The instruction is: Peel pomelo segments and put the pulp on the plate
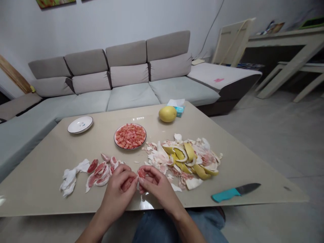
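Note:
My left hand [117, 189] and my right hand [157, 182] meet low over the beige table top [227, 168], both pinching pink pomelo flesh [141, 173]. My fingers hide most of it, so I cannot tell whether it is one piece or two. Left of my hands lie peeled pink membranes [99, 174], and to the right is a heap of yellow and white pomelo peel [186, 162]. Farther off, a plate [145, 133] is piled with pink pomelo pulp. A whole yellow pomelo [167, 114] stands behind it.
A teal-handled knife [235, 192] lies at the right front of the table. Crumpled white tissue [69, 179], a small white plate [80, 124] and a tissue pack [179, 111] also lie on it. A grey sofa [131, 94] stands behind the table.

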The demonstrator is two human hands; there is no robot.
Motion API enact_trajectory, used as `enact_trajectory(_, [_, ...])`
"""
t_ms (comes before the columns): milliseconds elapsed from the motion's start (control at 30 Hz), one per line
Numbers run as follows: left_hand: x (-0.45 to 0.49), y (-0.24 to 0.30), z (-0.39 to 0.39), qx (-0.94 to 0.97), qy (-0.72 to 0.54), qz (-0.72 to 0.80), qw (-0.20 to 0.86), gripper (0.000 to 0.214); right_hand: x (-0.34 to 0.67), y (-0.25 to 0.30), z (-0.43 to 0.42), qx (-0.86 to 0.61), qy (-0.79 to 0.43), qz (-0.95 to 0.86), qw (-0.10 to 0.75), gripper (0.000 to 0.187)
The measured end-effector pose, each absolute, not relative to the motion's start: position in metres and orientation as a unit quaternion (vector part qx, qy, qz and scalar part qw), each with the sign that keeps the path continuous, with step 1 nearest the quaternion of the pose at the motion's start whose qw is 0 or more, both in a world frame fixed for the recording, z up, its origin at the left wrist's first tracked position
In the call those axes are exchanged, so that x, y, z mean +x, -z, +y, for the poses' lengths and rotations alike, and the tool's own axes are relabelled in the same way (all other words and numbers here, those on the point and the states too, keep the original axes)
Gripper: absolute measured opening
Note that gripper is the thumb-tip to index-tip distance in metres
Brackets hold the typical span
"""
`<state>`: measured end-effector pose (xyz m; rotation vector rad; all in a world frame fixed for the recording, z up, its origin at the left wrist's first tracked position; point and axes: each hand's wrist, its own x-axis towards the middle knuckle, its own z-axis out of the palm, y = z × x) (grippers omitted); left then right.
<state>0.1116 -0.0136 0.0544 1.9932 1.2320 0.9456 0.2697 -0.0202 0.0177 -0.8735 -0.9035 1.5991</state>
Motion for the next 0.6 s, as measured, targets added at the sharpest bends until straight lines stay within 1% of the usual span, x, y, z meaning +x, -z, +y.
enact_trajectory(167, [0.105,-0.056,-0.009,0.701,-0.362,0.428,0.440,0.014,0.271,-0.020,-0.021,-0.301,-0.738,-0.303,0.523,0.032])
enact_trajectory(300, [0.102,-0.055,-0.007,0.653,-0.372,0.421,0.508,0.016,0.270,-0.019,-0.021,-0.248,-0.768,-0.253,0.533,0.032])
enact_trajectory(367, [0.101,-0.055,-0.008,0.641,-0.374,0.425,0.518,0.017,0.269,-0.018,-0.021,-0.240,-0.772,-0.255,0.531,0.032])
enact_trajectory(533, [0.094,-0.050,-0.010,0.650,-0.371,0.426,0.509,0.020,0.266,-0.016,-0.021,-0.276,-0.755,-0.285,0.522,0.034])
enact_trajectory(600, [0.089,-0.048,-0.012,0.644,-0.376,0.424,0.514,0.021,0.267,-0.016,-0.019,-0.280,-0.753,-0.270,0.531,0.035])
